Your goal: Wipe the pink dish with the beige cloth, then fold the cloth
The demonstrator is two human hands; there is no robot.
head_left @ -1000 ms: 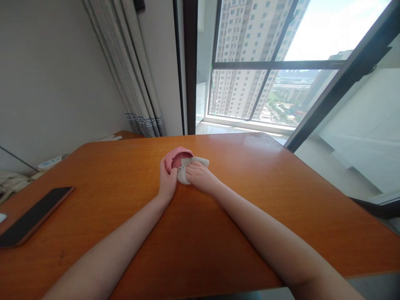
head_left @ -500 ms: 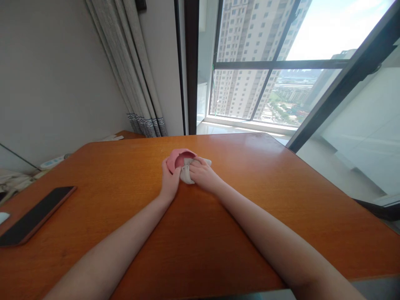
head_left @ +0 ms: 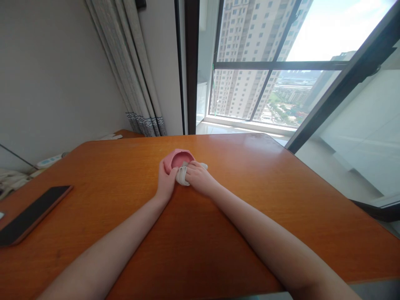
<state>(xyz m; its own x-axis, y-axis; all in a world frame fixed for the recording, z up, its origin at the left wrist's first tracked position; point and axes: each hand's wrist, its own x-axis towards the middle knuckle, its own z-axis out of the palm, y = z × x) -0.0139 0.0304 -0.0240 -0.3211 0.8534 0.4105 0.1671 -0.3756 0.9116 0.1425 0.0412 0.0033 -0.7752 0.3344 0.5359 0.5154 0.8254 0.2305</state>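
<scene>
Our left hand clasps the hollow pink object, our right hand the white cloth!
We've got that cloth right at the object's mouth, nearer the tabletop's far edge; a black pad lies toward the left edge.

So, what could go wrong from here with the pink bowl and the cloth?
The pink bowl is tilted, opening toward the camera; it might slip if the left hand at its side loosens.
The pale cloth is bunched at the right hand; it might snag and drag the bowl.
</scene>
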